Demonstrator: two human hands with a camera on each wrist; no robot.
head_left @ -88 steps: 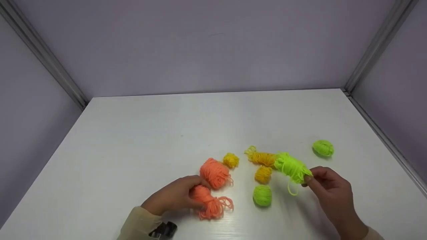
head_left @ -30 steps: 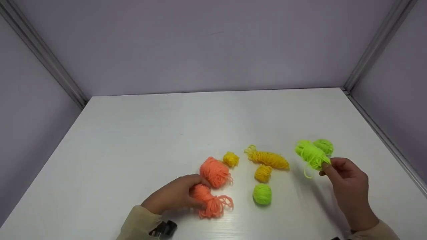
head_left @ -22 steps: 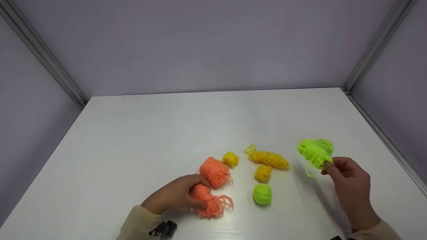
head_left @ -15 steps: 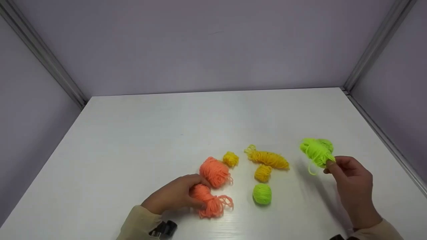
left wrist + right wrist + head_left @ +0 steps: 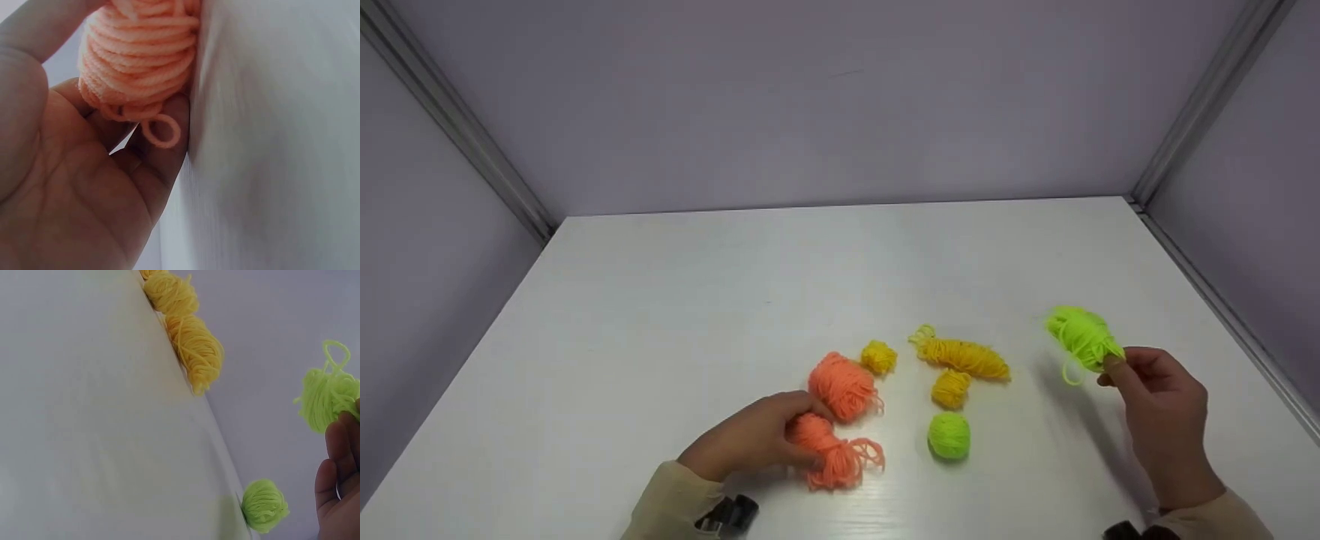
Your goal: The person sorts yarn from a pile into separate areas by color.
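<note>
The right hand [image 5: 1159,397] pinches a bright green yarn bundle [image 5: 1084,339] by one end, held up above the worktop [image 5: 660,322] toward its right edge. The left hand [image 5: 750,439] grips an orange yarn bundle [image 5: 829,454] lying near the front edge. Another orange ball [image 5: 842,386] sits just behind it, touching; a green ball [image 5: 949,436] lies between the hands.

- No writing, label, brand, number or sign could be read anywhere in the three views.
</note>
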